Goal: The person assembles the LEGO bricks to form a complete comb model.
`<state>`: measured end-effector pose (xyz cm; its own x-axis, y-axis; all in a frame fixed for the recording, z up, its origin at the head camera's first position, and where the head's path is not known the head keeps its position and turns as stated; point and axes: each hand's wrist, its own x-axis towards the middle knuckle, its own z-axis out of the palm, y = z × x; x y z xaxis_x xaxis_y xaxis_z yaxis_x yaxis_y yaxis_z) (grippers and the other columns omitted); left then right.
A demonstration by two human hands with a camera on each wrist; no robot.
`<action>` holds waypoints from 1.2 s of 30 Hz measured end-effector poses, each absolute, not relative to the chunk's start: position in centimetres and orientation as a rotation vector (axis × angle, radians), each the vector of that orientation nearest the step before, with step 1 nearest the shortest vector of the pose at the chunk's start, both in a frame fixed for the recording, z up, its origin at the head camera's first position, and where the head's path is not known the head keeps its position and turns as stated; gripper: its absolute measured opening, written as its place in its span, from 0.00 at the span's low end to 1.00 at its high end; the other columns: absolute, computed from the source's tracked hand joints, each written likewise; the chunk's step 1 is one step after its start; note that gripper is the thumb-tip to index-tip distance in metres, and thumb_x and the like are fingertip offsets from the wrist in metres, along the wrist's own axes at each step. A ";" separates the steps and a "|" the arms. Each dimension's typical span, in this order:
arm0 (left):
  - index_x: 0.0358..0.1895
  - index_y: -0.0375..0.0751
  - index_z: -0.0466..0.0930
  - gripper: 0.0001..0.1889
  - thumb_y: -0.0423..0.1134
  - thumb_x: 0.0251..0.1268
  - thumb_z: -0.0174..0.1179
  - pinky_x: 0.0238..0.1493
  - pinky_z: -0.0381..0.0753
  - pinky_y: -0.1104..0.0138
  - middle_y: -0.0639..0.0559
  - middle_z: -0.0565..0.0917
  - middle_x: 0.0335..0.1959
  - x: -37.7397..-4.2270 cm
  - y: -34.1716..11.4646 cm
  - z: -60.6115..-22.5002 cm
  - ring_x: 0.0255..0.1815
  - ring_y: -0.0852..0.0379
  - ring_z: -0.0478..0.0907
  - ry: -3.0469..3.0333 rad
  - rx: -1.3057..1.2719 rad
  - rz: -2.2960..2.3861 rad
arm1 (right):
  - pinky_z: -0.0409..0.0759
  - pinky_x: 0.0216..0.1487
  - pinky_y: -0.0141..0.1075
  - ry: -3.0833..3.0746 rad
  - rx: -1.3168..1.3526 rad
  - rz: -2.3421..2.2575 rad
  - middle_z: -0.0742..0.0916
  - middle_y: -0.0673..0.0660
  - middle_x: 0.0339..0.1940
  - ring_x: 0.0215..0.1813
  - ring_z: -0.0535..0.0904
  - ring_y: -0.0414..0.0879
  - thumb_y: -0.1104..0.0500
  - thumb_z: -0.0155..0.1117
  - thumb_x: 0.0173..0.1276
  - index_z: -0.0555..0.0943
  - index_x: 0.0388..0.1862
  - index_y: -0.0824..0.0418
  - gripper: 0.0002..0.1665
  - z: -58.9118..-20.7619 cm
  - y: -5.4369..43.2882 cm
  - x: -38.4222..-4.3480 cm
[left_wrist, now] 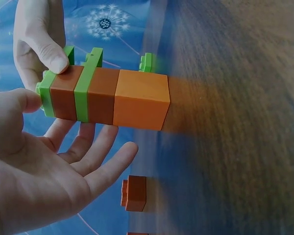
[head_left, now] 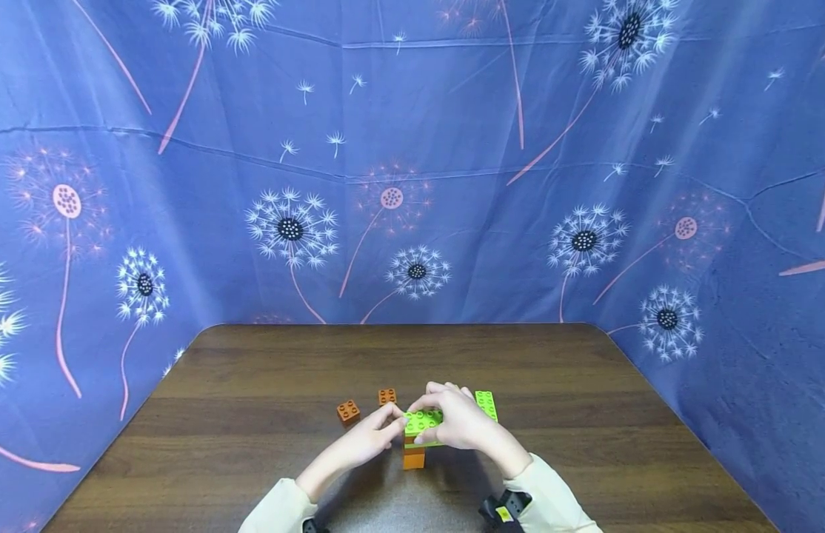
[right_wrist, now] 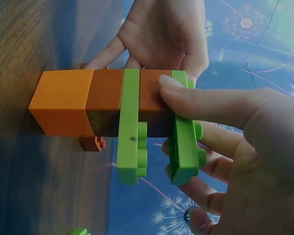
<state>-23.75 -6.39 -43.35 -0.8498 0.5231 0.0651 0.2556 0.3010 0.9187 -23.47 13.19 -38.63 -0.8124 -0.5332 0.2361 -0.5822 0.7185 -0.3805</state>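
A tower of toy building bricks stands upright on the table, an orange brick [left_wrist: 141,100] at its foot. Above that come a brown brick [left_wrist: 102,98], a long thin green brick [right_wrist: 129,147], another brown brick [left_wrist: 64,98] and, topmost, a green brick [head_left: 421,422]. Both green ones jut out sideways past the brown ones. My right hand [head_left: 466,422] grips the top, its thumb on the upper brown brick beside the green edge and its fingers across the far side. The left hand [head_left: 369,438] holds the opposite end, thumb at the top green brick, fingers behind the tower.
Two loose brown bricks, one farther left [head_left: 349,411] and a second brown brick [head_left: 386,396] farther back, lie beyond the left hand. A loose green brick [head_left: 486,403] lies behind the right hand. The wooden table [head_left: 252,370] ends at a blue dandelion-print cloth [head_left: 452,222].
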 end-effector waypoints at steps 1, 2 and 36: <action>0.45 0.37 0.71 0.12 0.44 0.74 0.45 0.41 0.80 0.57 0.44 0.78 0.46 -23.7 -6.4 -43.4 0.47 0.50 0.76 2.321 0.710 1.569 | 0.59 0.37 0.34 -2.810 0.916 0.680 0.72 0.43 0.25 0.35 0.68 0.41 0.54 0.78 0.43 0.85 0.40 0.50 0.21 -38.7 13.2 -23.5; 0.45 0.37 0.70 0.12 0.44 0.74 0.45 0.41 0.80 0.56 0.44 0.78 0.46 -23.7 -6.4 -43.3 0.47 0.50 0.76 2.319 0.707 1.571 | 0.59 0.37 0.34 -2.808 0.917 0.682 0.72 0.43 0.25 0.35 0.68 0.41 0.54 0.78 0.43 0.85 0.40 0.50 0.21 -38.7 13.2 -23.5; 0.48 0.37 0.75 0.17 0.39 0.59 0.64 0.44 0.81 0.71 0.43 0.82 0.43 -24.2 -6.3 -44.9 0.41 0.51 0.82 2.381 0.879 1.716 | 0.58 0.45 0.39 -2.687 0.961 0.988 0.78 0.40 0.38 0.41 0.73 0.36 0.52 0.73 0.53 0.79 0.51 0.49 0.25 -41.6 14.3 -23.8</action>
<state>-24.17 -6.29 -44.93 -0.8327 0.4887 0.2604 0.4018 0.2095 0.8915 -23.79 14.31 -41.62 -0.7909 -0.5243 0.3155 -0.6038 0.5850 -0.5415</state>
